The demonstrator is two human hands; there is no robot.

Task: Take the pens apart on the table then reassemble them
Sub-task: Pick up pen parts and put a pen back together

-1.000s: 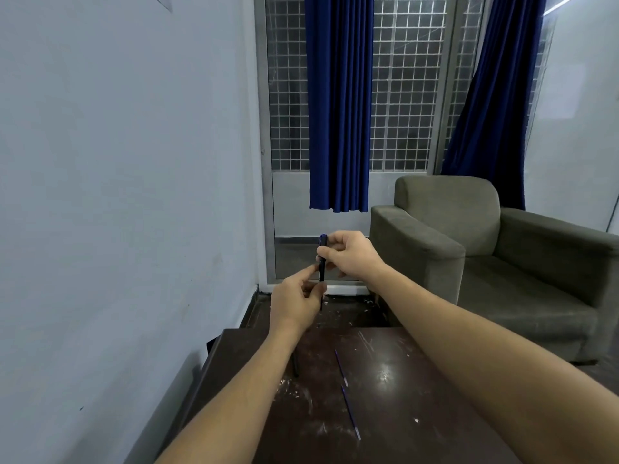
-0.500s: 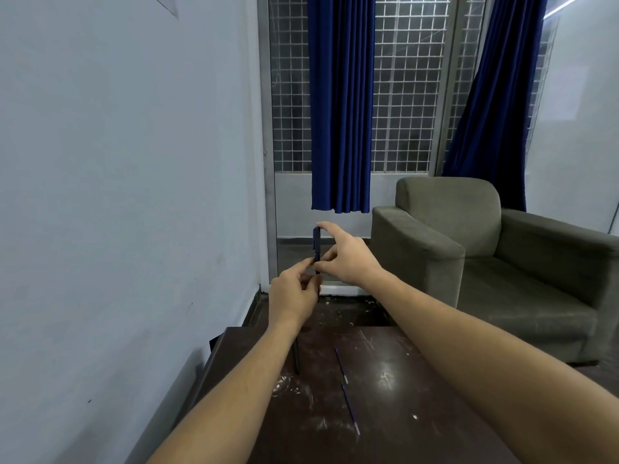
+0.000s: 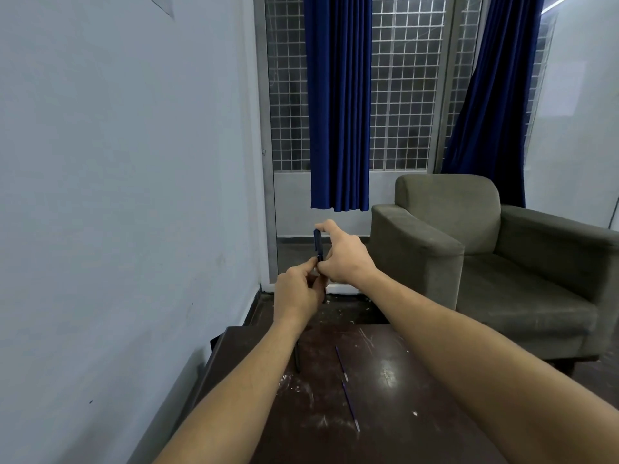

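Note:
A dark blue pen (image 3: 318,244) stands upright in the air beyond the table's far edge, held by both hands. My right hand (image 3: 345,257) pinches its upper part, the forefinger stretched over the top end. My left hand (image 3: 296,293) grips the lower part, which is mostly hidden in the fingers. On the dark brown table (image 3: 402,413) lie two thin blue refills, one further away (image 3: 341,362) and one nearer (image 3: 351,408). A dark pen barrel (image 3: 297,358) lies beside my left forearm, partly hidden by it.
A grey wall runs close along the left of the table. A grey-green armchair (image 3: 485,249) stands at the right behind the table. Blue curtains (image 3: 338,105) hang before a barred window. White flecks and scratches mark the tabletop.
Both hands have risen slightly with the pen. My right forefinger has lifted off the barrel and now stretches over the pen's top end.

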